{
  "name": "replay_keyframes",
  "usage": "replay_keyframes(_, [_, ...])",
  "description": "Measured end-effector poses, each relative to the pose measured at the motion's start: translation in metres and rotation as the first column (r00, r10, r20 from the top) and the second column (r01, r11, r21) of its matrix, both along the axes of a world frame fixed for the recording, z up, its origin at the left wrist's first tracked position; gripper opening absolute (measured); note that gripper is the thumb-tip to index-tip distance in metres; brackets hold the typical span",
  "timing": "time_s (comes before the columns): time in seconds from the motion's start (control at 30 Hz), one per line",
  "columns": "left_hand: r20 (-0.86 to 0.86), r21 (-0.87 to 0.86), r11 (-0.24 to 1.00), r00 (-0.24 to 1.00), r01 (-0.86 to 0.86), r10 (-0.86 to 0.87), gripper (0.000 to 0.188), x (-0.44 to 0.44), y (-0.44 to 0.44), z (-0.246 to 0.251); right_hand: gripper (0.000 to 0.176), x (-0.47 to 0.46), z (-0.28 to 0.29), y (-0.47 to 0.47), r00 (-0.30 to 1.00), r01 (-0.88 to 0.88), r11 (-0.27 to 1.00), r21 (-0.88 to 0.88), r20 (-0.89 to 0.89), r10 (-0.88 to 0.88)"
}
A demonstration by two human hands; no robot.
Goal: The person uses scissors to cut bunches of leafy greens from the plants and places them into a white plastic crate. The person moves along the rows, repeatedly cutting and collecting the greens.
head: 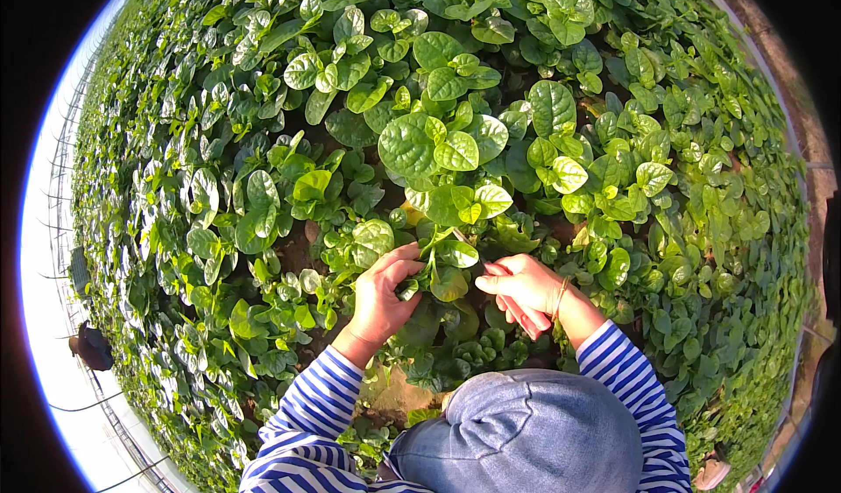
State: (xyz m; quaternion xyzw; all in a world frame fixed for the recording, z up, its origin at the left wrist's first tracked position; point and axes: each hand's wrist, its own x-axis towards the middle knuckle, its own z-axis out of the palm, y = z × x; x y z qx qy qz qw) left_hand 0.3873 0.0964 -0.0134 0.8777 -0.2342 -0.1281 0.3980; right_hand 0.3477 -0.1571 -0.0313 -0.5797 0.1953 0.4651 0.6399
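Before me grows a dense bed of broad-leaved green plants (410,145) that look like Malabar spinach. My left hand (387,289) is curled around a leafy shoot (430,263), its thumb and fingers close together at the stem, and a small leaf shows inside the grip. Just right of that shoot is my right hand (522,289), palm turned inward, with thumb and forefinger nearly together. Something small and dark shows at those fingertips; it is too small to make out. A thin band circles the right wrist. Both arms wear blue-and-white striped sleeves (315,394).
A rounded form in faded blue denim (525,434) fills the bottom middle, between the arms. Bare soil (394,391) shows under the leaves. Along the left rim runs a pale wall with thin ribs (56,197), near a dark object (92,346). A brown path (782,53) borders the right side.
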Motion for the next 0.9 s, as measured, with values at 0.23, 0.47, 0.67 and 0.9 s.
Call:
replay_keyframes(0.23, [-0.022,0.342,0.872,0.930,0.352,-0.367,0.094,0.027,-0.040,0.062,0.029,-0.015,0.025,-0.007,0.956,0.205,0.959,-0.194,0.251,-0.153])
replay_keyframes(0.47, [0.023,0.663,0.712,0.944,0.233,-0.330,0.078,0.048,-0.046,0.005,0.039,-0.003,0.034,0.003,0.991,-0.068,0.979,-0.190,0.104,0.089])
replay_keyframes(0.67, [0.048,0.626,0.755,0.957,0.193,-0.285,0.059,0.039,-0.049,0.005,0.034,0.011,0.004,0.009,0.965,0.250,0.960,0.130,-0.121,-0.235])
replay_keyframes(0.9, [0.076,0.520,0.828,0.954,0.210,-0.290,0.041,0.039,-0.035,0.032,0.029,-0.014,0.018,-0.001,0.926,0.378,0.910,0.170,-0.050,-0.375])
